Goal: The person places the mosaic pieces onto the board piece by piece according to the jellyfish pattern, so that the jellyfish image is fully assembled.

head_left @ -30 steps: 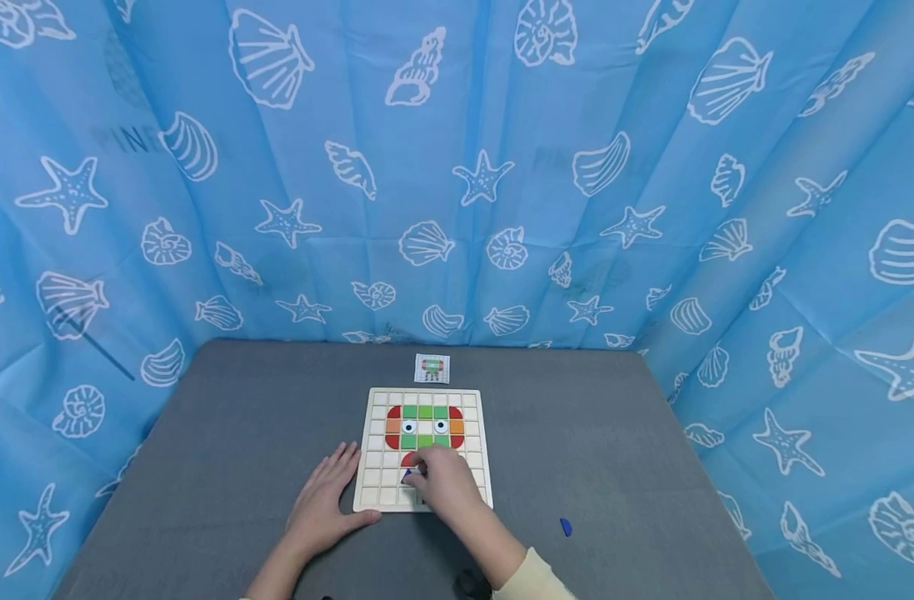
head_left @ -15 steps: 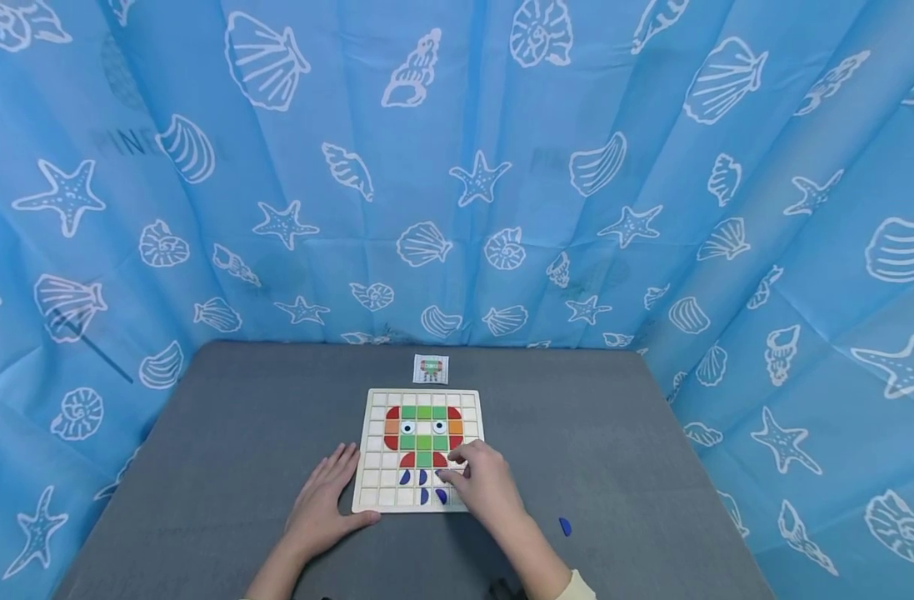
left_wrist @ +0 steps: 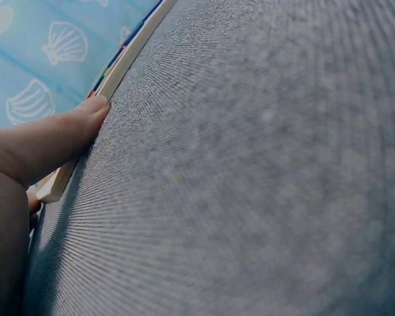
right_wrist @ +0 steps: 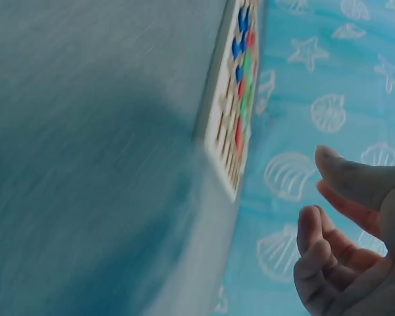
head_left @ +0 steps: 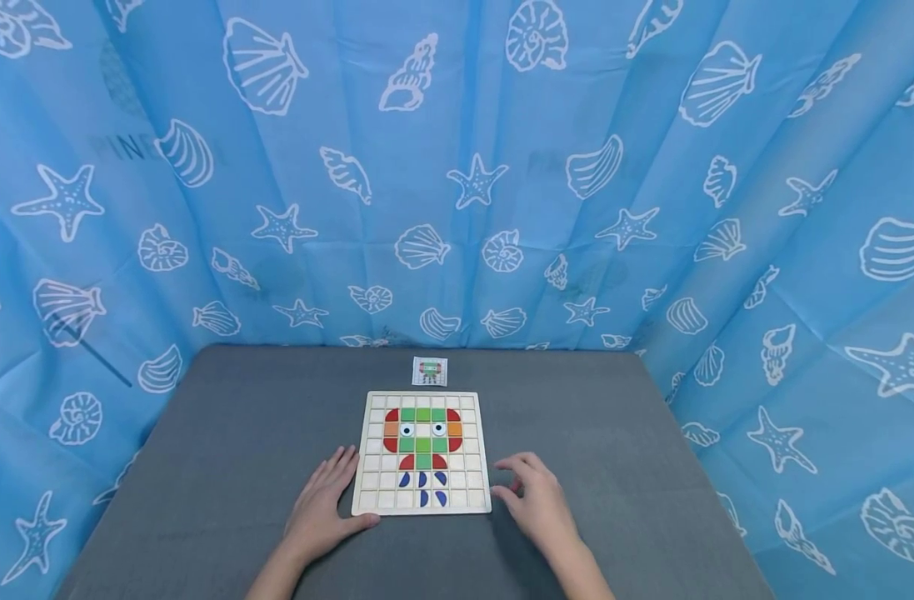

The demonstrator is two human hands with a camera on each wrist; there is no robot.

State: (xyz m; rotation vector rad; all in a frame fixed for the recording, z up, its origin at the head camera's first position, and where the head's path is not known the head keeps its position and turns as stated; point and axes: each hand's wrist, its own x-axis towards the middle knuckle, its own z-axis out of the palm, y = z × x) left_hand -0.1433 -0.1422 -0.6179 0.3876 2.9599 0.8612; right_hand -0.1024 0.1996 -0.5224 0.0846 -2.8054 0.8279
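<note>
The wooden grid board (head_left: 467,500) lies on the grey table, bearing a figure of coloured pieces. My left hand (head_left: 323,508) rests at its left side, fingers straight, thumb (left_wrist: 76,125) on the front edge near the corner. Just off the board's right edge hovers my right hand (head_left: 535,500), thumb and fingertips apart with nothing between them, as the right wrist view also shows. Blue half-round pieces (head_left: 422,480) sit in the two lowest rows, three above two. Over them are red quarter-round pieces (head_left: 407,462), green squares (head_left: 423,445) and eye pieces (head_left: 407,430).
Behind the board lies a small picture card (head_left: 430,372) with a similar figure. The grey tabletop (head_left: 614,433) spreads to both sides. A blue shell-print curtain (head_left: 442,208) stands along the back and sides.
My right hand lets go of a blue half-round piece on the board and moves right, off the board. The loose blue piece on the table is now hidden by that arm. The left hand stays.
</note>
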